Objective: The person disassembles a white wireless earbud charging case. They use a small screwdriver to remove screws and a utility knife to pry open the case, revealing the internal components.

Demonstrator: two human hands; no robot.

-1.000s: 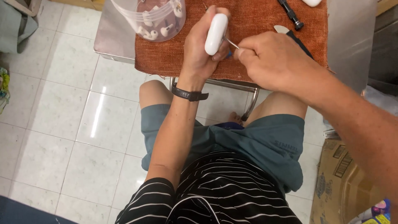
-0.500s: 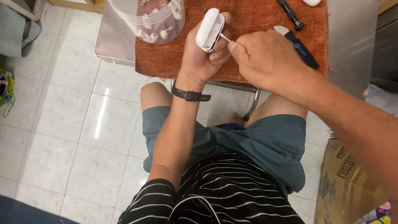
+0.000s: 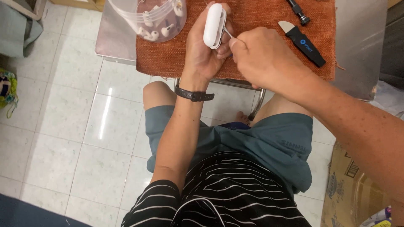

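Knife [image 3: 304, 43] and earbud tub [image 3: 145, 19] flank case-holding left hand [image 3: 206, 54].

Left hand [image 3: 206, 50] grips a white earbud case [image 3: 213, 25] upright over the near edge of an orange cloth [image 3: 261, 29]. Right hand [image 3: 263, 56] pinches a thin metal tool [image 3: 227, 32], tip touching the case's right side. Dark wristband [image 3: 194, 95] on left wrist. Far left: clear plastic tub [image 3: 143, 21] holding white earbuds [image 3: 155, 32]. Far right on cloth: black-handled pry tool [image 3: 304, 42] and a black cylindrical tool [image 3: 298, 11], well apart from both hands.
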